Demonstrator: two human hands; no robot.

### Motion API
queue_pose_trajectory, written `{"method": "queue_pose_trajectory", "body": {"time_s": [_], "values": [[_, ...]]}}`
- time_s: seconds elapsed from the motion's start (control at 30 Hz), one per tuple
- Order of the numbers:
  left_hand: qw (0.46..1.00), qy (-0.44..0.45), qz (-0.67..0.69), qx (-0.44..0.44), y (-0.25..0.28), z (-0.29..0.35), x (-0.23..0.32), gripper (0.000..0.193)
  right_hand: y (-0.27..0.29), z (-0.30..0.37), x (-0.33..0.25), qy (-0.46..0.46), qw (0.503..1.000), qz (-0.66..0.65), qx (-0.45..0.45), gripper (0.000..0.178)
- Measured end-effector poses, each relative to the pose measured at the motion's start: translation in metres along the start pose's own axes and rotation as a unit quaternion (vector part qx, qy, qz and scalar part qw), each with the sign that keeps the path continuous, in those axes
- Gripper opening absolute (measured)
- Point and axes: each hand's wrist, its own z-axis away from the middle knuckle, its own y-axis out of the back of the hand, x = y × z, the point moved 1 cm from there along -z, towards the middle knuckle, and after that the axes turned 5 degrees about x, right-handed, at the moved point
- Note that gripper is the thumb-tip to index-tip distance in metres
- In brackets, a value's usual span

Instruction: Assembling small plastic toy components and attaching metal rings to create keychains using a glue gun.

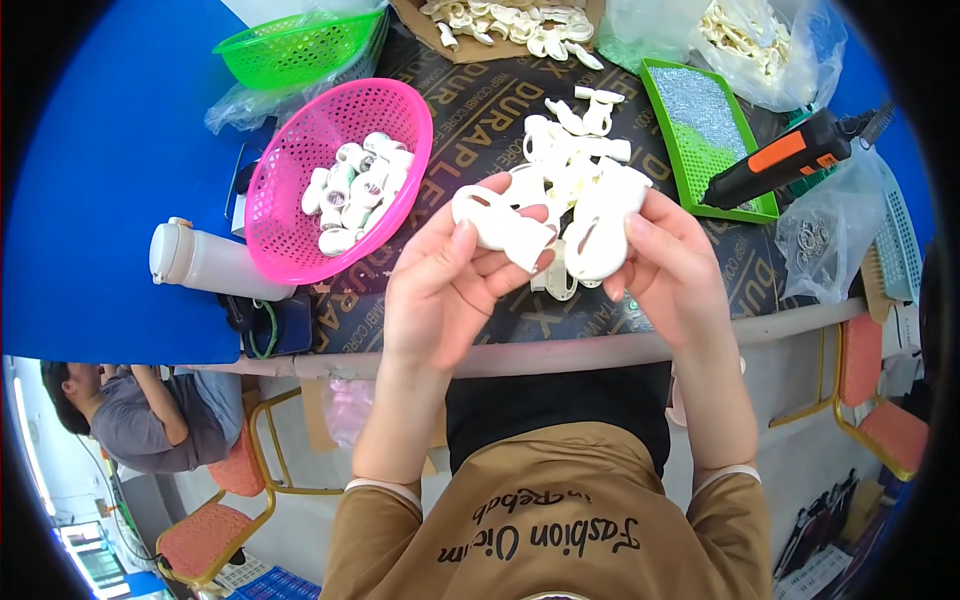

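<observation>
**Some pieces binned, a heap still waiting**

While I hold one white plastic piece in each hand, the work looks to me only partly done. Up and to the left of my hands, the pink basket (300, 215) holds a modest batch of pieces with dark marks on them, which I judge to be finished ones. My left hand (445, 290) is closed on a flat white loop piece (497, 225), thumb on top. My right hand (672, 270) grips a broader white slotted piece (600, 235), just beside the first and not yet joined. Just beyond my fingers, a pile of loose white parts (572, 150) lies on the dark surface (480, 110), apparently left to do.
</observation>
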Motion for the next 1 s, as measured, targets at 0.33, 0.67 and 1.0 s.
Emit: {"method": "queue_pose_trajectory", "body": {"time_s": [0.33, 0.67, 1.0], "values": [[0.999, 0.004, 0.01, 0.043, -0.005, 0.012, -0.005, 0.039, 0.002, 0.009, 0.015, 0.0, 0.998, -0.028, 0.057, 0.026], [0.988, -0.086, -0.128, 0.014, 0.007, 0.008, -0.022, 0.022, -0.006, 0.013, 0.022, 0.041, 0.998, -0.018, 0.051, 0.026], [0.985, -0.007, -0.171, 0.022, -0.01, 0.007, -0.024, 0.013, 0.005, 0.012, 0.038, 0.087, 0.996, -0.003, -0.031, 0.024]]}}
